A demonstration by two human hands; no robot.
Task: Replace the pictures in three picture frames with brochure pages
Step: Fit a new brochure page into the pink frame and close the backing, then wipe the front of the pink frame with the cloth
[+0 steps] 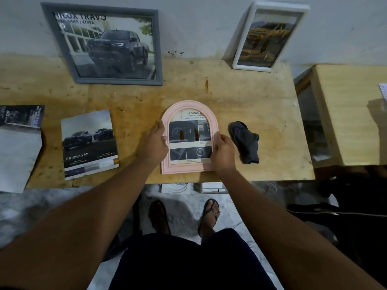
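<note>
On the wooden table (251, 97) by the grey wall, your left hand (155, 141) and right hand (223, 151) grip the sides of the pink arched frame (189, 105), which lies flat close to the near edge. It holds a brochure page (198, 152) headed "ADVAN". A dark cloth (245, 143) lies just right and a "DOUBLE CAB" brochure (90, 143) left. At the far side, a grey frame (117, 81) and a white frame (251, 66) lean on the wall.

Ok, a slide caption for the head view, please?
The left hand and right hand grip the pink arched frame on the wooden table.
</note>
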